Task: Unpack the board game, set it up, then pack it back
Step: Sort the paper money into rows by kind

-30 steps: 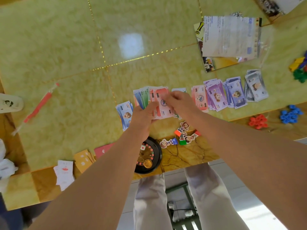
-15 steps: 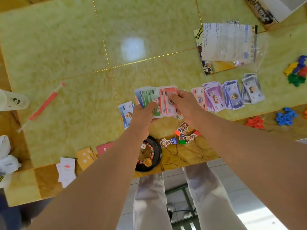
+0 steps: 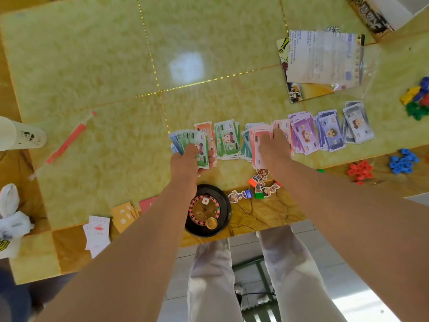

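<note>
Play-money notes lie in sorted piles across the green marble table (image 3: pixel 104 66). My left hand (image 3: pixel 185 161) grips a fan of green and blue notes (image 3: pixel 197 142). My right hand (image 3: pixel 275 149) holds a small stack of pink notes (image 3: pixel 260 140) just left of the pink pile. Between my hands lie an orange pile (image 3: pixel 204 129), a green pile (image 3: pixel 228 140) and a teal pile (image 3: pixel 246 141). To the right sit the purple pile (image 3: pixel 304 133), blue-violet pile (image 3: pixel 329 133) and grey pile (image 3: pixel 357 124).
A black roulette wheel (image 3: pixel 207 211) and cardboard character pawns (image 3: pixel 261 187) sit at the near edge. Orange cards (image 3: pixel 123 214) and white cards (image 3: pixel 97 231) lie near left. Rule sheet in a plastic bag (image 3: pixel 322 56) far right, with red tokens (image 3: pixel 359 171), blue tokens (image 3: pixel 402 161), mixed tokens (image 3: pixel 416 98). A cup (image 3: pixel 21 135) stands left.
My hands have split apart: the right one has carried the pink notes off to the right, the left keeps the green and blue fan. Orange, green and teal piles now show between them.
</note>
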The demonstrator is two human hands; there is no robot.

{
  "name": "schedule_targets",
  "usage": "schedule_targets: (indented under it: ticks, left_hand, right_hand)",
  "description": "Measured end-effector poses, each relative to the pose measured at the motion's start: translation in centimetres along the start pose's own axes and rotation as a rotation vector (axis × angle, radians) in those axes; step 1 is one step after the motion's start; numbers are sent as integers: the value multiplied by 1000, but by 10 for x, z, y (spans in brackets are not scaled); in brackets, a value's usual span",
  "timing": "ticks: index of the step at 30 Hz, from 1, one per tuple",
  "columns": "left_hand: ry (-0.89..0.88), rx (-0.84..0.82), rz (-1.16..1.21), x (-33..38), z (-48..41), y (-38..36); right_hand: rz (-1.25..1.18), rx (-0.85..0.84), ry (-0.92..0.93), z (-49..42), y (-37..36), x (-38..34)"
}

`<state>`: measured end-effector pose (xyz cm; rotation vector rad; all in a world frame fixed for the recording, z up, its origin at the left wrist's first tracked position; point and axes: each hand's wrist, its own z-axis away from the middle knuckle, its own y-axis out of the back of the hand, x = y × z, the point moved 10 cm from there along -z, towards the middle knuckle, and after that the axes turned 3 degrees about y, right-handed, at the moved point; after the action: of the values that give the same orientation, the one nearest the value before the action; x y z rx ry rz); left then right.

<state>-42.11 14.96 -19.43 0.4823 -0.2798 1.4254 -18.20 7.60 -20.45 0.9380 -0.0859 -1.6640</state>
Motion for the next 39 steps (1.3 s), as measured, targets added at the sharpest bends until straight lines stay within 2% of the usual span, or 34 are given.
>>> schedule_targets:
  ticks: [8,14,17,23,33,39]
  left_hand:
    - [-25,-35,-6,2,-1,2]
    - [-47,-55,12,8,-8,17]
    - [-47,-129,-6,10,-5,10]
    - [3,-226,-3,13,5,-28]
    - [18,-255,-9,-5,14,-95]
    - [21,-251,-44,-20,14,-124]
  right_hand:
    - [-113,-177,99,11,-38,-23]
    - [-104,-167,103,14,-53,-30]
    - [-101,-171,84,16,-54,-28]
    - [-106,-76,66,4,-20,-26]
    - [-72,112,12,-27,64,19]
    - [-21,164,73,-40,77,29]
